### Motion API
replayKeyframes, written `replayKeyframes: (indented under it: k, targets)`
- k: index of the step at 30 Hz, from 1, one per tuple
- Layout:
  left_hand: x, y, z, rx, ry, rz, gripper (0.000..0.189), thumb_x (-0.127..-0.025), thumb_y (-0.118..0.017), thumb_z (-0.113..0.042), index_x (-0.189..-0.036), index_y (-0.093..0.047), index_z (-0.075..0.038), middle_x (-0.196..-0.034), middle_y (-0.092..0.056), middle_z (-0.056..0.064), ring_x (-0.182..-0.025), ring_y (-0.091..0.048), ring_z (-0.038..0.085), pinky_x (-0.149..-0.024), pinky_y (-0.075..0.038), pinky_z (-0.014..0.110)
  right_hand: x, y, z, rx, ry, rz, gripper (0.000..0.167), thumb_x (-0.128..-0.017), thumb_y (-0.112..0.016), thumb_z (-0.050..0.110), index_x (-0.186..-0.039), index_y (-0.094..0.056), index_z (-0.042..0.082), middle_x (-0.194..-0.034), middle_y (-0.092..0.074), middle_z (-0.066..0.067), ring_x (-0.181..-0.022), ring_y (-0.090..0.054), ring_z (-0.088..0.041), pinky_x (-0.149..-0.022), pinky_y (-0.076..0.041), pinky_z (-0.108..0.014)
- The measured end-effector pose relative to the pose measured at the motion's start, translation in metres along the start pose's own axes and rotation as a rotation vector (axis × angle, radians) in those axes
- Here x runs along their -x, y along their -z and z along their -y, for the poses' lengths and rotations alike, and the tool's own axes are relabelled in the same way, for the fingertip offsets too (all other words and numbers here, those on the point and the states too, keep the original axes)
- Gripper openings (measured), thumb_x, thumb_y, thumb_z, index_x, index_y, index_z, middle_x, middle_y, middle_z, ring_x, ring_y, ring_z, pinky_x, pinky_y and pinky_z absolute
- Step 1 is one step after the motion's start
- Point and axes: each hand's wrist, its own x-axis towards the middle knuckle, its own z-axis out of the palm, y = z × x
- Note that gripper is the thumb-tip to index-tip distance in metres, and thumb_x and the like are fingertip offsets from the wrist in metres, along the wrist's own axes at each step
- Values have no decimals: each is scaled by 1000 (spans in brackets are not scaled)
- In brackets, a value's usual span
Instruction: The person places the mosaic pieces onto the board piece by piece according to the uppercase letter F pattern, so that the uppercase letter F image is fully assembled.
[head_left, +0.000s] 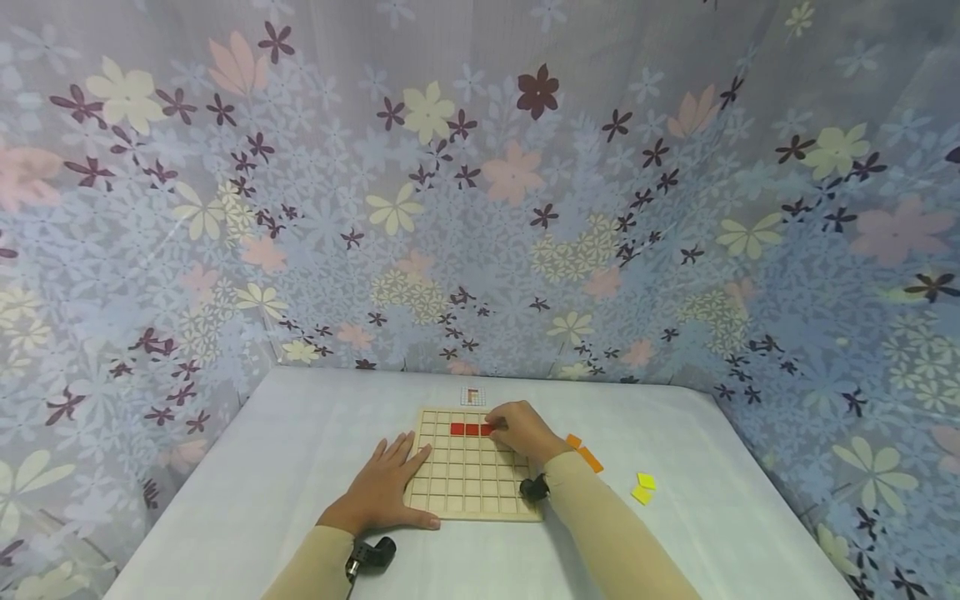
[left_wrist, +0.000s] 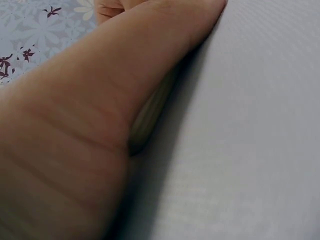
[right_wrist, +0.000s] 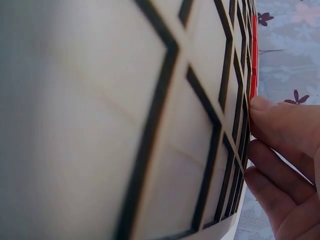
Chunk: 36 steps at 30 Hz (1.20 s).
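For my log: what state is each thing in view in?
Grid board: flat, partly filled.
Red row: on the board, near its far edge.
Right hand: fingers curled at the red row's right end.
Left hand: fingers spread at the board's left edge.
Orange pieces: loose, off the board.
Yellow pieces: off the board, close together.
Pattern card: lying beyond the board's far edge.

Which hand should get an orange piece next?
Probably the right hand: the orange pieces lie by its wrist, though it is touching the red strip. The left hand is farther, at the left edge of the board.
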Motion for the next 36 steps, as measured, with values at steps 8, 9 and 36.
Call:
replayKeyframes:
  k: [8, 9, 36]
  targets:
    - [-1, 0, -1, 12, -11, -6, 128, -69, -68, -92, -163, -40, -10, -167, -26, 26, -155, -22, 43, -123, -11, 62, 2, 2, -2, 17, 3, -13, 21, -95, -77, 1, -116, -79, 3, -115, -76, -8, -112, -70, -26, -97, -57, -41]
    - [-1, -1, -1, 11, -12, -5, 128, -69, -67, -92, -164, -40, -10, -168, -26, 26, -155, -22, 43, -123, -11, 62, 3, 2, -3, 15, 4, -16, 21, -95, -77, 1, -116, -79, 3, -115, -76, -8, -112, -70, -26, -97, -57, -41]
    - [0, -4, 3, 13, -5, -9, 130, -68, -67, -94, -164, -39, -11, -168, -26, 25, -156, -21, 41, -124, -10, 61, 85, 74, -77, 27, -333, -101, 27, -98, -77, 14, -123, -77, 3, -118, -74, -9, -115, -66, -35, -99, -53, -56]
